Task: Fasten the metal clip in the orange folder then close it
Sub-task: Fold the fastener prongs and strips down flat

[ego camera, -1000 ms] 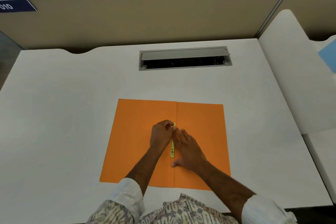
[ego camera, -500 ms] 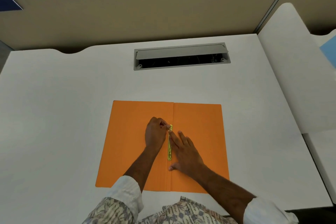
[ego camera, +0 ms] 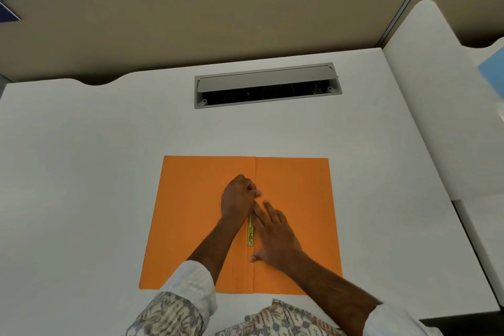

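An orange folder (ego camera: pixel 294 194) lies open and flat on the white desk, its spine fold running toward me. A thin gold metal clip (ego camera: pixel 250 233) lies along that fold; only its near half shows between my hands. My left hand (ego camera: pixel 236 198) is curled into a loose fist over the clip's far end, fingertips pinched at the fold. My right hand (ego camera: pixel 275 234) lies flat with fingers spread on the right folder leaf, its fingers pressing beside and over the clip's middle. The clip's far end is hidden under my hands.
The white desk (ego camera: pixel 81 172) has an open grey cable tray slot (ego camera: pixel 267 87) behind the folder. A beige partition (ego camera: pixel 191 22) stands along the back. A second white desk (ego camera: pixel 436 117) adjoins on the right, with something blue (ego camera: pixel 495 71) at the frame edge.
My left hand has slid a little farther along the fold and closed tighter over the clip's far end. The raised prong seen earlier no longer shows. My right hand stays pressed flat.
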The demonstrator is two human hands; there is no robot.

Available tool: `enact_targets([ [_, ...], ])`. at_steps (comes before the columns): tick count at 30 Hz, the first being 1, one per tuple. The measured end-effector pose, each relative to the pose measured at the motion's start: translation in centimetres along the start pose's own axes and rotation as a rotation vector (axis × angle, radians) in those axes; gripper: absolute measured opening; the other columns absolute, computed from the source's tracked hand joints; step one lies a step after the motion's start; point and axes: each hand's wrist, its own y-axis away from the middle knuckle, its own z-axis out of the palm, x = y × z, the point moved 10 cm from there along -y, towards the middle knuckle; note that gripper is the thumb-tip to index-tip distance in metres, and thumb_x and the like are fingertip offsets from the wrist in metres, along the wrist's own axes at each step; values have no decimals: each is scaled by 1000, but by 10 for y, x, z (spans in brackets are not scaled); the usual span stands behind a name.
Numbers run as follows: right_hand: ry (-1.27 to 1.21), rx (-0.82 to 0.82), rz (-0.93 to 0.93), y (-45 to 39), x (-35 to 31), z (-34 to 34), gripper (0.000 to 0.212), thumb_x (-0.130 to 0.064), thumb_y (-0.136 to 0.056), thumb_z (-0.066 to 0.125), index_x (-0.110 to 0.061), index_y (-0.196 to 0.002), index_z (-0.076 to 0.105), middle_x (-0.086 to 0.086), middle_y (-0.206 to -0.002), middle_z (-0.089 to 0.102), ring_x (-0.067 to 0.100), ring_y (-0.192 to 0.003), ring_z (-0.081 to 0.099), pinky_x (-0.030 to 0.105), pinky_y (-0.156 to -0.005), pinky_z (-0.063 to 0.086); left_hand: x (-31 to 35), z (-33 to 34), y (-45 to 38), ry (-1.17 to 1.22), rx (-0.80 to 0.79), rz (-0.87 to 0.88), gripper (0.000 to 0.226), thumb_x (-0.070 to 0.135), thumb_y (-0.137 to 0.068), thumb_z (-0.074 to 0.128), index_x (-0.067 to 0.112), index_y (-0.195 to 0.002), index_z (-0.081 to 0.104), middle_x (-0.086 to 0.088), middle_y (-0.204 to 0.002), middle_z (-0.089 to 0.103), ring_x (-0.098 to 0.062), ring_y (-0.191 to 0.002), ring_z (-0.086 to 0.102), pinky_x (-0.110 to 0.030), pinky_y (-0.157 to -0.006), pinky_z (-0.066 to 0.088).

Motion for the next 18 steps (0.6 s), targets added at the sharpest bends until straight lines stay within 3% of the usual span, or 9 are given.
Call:
enact_targets([
  [7, 5, 8, -2, 2, -1, -5, 123, -67, -70, 70, -9, -155, 2, 5, -166, -5, 34, -150, 0, 50, -120, 15, 1, -4, -4, 13, -23, 35, 14, 14, -78, 80, 7, -75, 69, 3, -81, 62, -18, -75, 64, -29, -64, 50],
  [10, 12, 17, -6, 3, -1, -6, 124, -67, -69, 71, -8, -154, 2, 5, -166, -4, 34, -150, 2, 50, -119, 17, -5, -10, -3, 38, 12, 31, 14, 12, -79, 81, 7, -72, 69, 1, -80, 63, -15, -72, 63, -17, -59, 45],
  [13, 3, 15, -8, 3, -1, -6, 124, -67, -68, 71, -8, -154, 5, 6, -166, 0, 34, -150, 2, 50, -119, 18, -12, -16, -2, 69, 54, 19, 15, 12, -77, 82, 3, -73, 71, -5, -81, 67, -13, -71, 60, -21, -63, 46],
  [16, 7, 15, -7, 2, -1, -6, 123, -67, -67, 72, -8, -154, 8, 6, -165, 2, 34, -150, 3, 50, -118, 19, -13, -18, -1, 93, 73, 20, 15, 10, -76, 83, 5, -70, 71, -1, -77, 64, -8, -66, 59, -10, -60, 42],
  [18, 9, 14, -6, 2, 0, -6, 124, -67, -66, 73, -8, -153, 8, 7, -165, 4, 35, -150, 4, 51, -117, 20, -12, -17, -2, 93, 69, 35, 15, 10, -75, 84, 5, -70, 71, -2, -77, 65, -11, -67, 61, -15, -61, 46],
])
